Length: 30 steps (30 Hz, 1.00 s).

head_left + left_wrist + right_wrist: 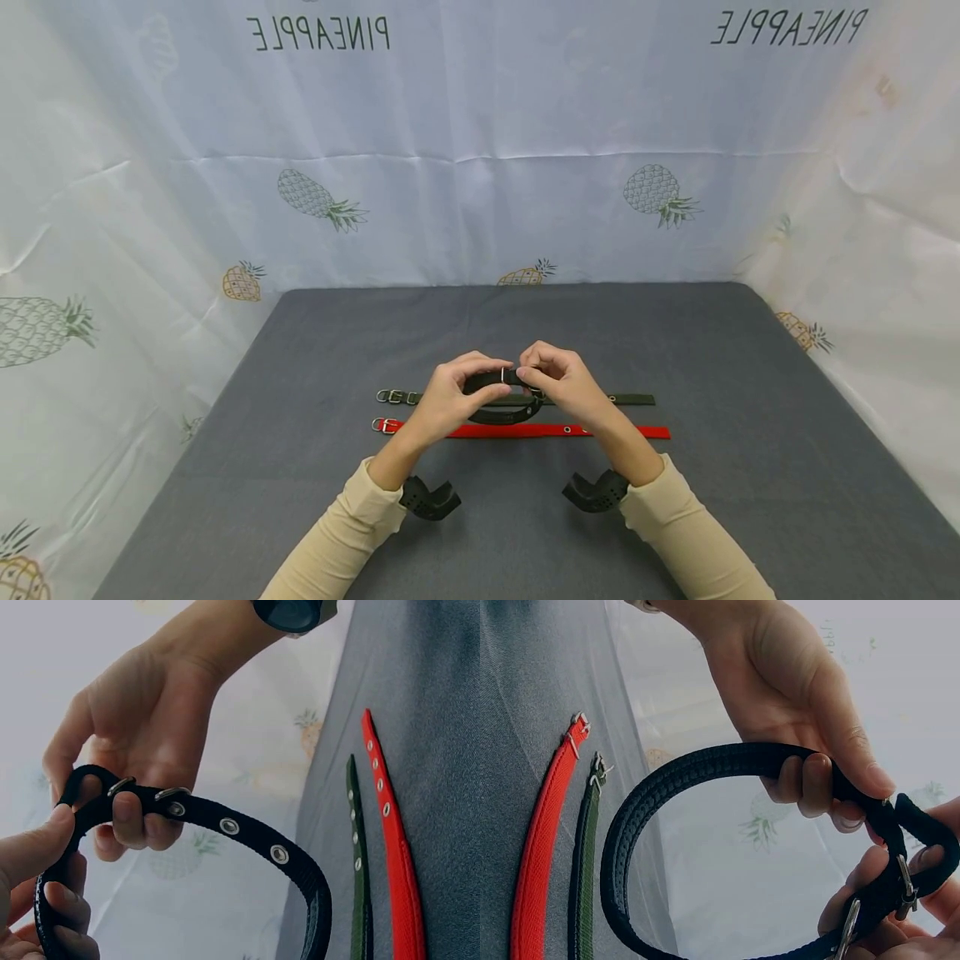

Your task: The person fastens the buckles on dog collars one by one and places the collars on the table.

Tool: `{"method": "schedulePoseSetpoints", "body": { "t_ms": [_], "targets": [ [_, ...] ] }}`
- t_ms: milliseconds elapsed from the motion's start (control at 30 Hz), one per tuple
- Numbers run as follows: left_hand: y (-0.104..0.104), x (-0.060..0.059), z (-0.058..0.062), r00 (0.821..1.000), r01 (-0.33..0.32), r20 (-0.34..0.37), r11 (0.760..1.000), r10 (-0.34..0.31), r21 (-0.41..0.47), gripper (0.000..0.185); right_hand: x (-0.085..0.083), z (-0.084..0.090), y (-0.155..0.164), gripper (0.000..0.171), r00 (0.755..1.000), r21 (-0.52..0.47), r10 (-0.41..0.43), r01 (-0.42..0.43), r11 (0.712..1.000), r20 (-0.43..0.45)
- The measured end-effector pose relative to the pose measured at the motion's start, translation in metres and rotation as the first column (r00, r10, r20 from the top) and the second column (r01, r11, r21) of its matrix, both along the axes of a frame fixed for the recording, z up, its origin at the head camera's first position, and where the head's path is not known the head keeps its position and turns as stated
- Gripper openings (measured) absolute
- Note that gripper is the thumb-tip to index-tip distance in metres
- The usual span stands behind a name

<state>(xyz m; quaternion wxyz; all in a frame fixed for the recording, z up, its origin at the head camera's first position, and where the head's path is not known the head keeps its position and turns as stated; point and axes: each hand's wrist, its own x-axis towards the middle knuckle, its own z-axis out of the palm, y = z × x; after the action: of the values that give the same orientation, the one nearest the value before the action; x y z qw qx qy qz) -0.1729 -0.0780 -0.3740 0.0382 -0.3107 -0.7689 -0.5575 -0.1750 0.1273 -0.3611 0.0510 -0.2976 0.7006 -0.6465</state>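
Observation:
A black dog collar (pixel 501 417) with metal eyelets is bent into a loop and held up above the table by both hands. My left hand (pixel 448 398) pinches the band on the left, thumb against it and fingers behind. With its fingers round the band, my right hand (pixel 566 385) grips the part by the metal buckle (pixel 907 885) and ring (pixel 847 930). In the right wrist view a stretch of the strap folds over into a small loop at the buckle. Whether the tip is through the buckle is hard to tell.
Behind the held collar a green collar (pixel 633 399) lies straight across the grey table (pixel 337 333). Parallel to it, nearer, lies a red collar (pixel 637 432). Both have buckles at the left and eyelets towards the right. A pineapple-print curtain (pixel 480 217) surrounds the table.

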Motion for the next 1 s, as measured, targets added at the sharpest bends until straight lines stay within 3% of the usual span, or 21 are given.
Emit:
{"method": "schedulePoseSetpoints", "body": {
  "t_ms": [167,333,500,667,1000],
  "targets": [
    [-0.0002,0.0009,0.0015,1.000,-0.013,-0.023,1.000,0.012,-0.012,0.032,0.0000,0.0007,-0.0007,0.024,1.000,0.006,-0.006,0.006,1.000,-0.013],
    [-0.0005,0.0024,0.0030,0.999,-0.023,-0.044,1.000,0.022,-0.016,0.032,0.0005,0.0015,-0.0009,0.016,0.999,0.020,-0.036,0.036,0.999,0.029],
    [0.0001,0.0031,0.0038,0.997,-0.048,-0.055,0.999,0.048,-0.001,0.030,0.0006,0.0028,0.0001,0.018,0.994,0.109,-0.084,0.077,0.991,0.066],
    [0.0004,0.0037,0.0034,0.997,-0.067,-0.042,0.998,0.068,0.015,0.029,-0.0002,0.0040,0.0005,0.026,0.992,0.182,-0.083,0.065,0.981,0.092],
    [0.0025,0.0040,0.0022,0.998,-0.031,-0.054,0.998,0.034,0.055,0.028,0.0010,0.0039,-0.0026,0.026,0.996,0.184,-0.054,0.040,0.982,0.074]
  ]
}}
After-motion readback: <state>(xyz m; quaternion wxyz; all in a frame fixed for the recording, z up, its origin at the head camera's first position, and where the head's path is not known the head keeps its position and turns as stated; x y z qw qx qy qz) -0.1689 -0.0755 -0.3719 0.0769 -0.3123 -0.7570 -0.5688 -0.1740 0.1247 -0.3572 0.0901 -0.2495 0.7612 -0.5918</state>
